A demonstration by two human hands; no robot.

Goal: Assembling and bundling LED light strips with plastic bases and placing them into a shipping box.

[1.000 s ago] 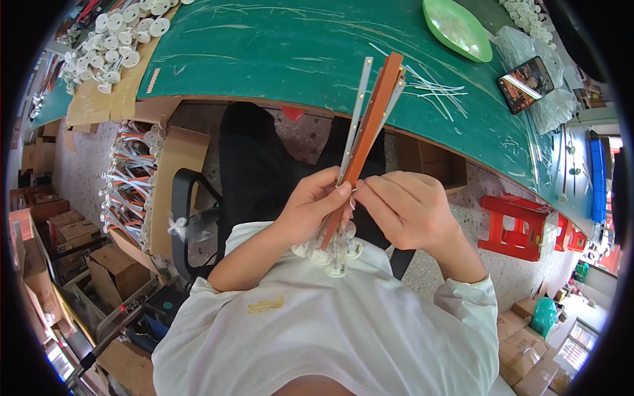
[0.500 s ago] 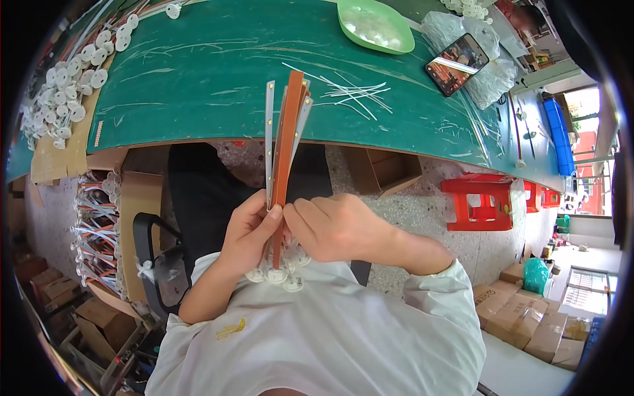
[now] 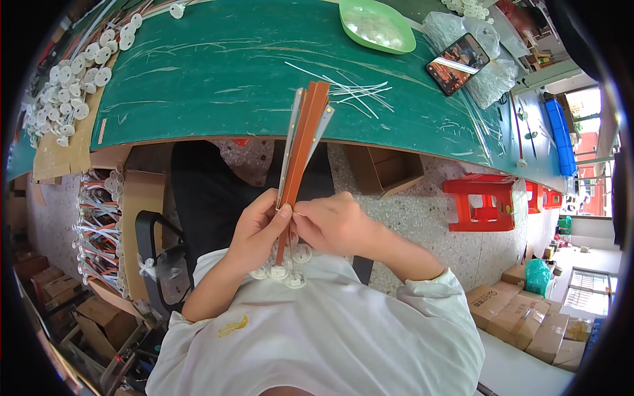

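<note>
My left hand (image 3: 261, 228) is closed around a bundle of LED light strips (image 3: 304, 145), brown on some faces and silvery with small yellow diodes on others. The bundle stands up, leaning a little to the right. Round clear-white discs (image 3: 296, 280) hang at its lower end, against my shirt. My right hand (image 3: 333, 224) is closed in a pinch beside the bundle, at my left thumb. A thin pale strand seems to run into its fingertips, which are partly hidden. Beyond the strips, several loose white ties (image 3: 360, 92) lie on the green table (image 3: 211, 86).
A green bowl (image 3: 413, 43) of small whitish pieces sits at the far side, near a phone (image 3: 457, 65) on plastic bags. More disc-ended strips (image 3: 72, 86) lie at left. Below are a black chair armrest (image 3: 148, 244), a cardboard box (image 3: 389, 173) and red stools (image 3: 481, 203).
The bundle's top has swung right and lowered, with its brown faces turned more toward me. My right hand has moved slightly and its fingers now pinch beside my left thumb.
</note>
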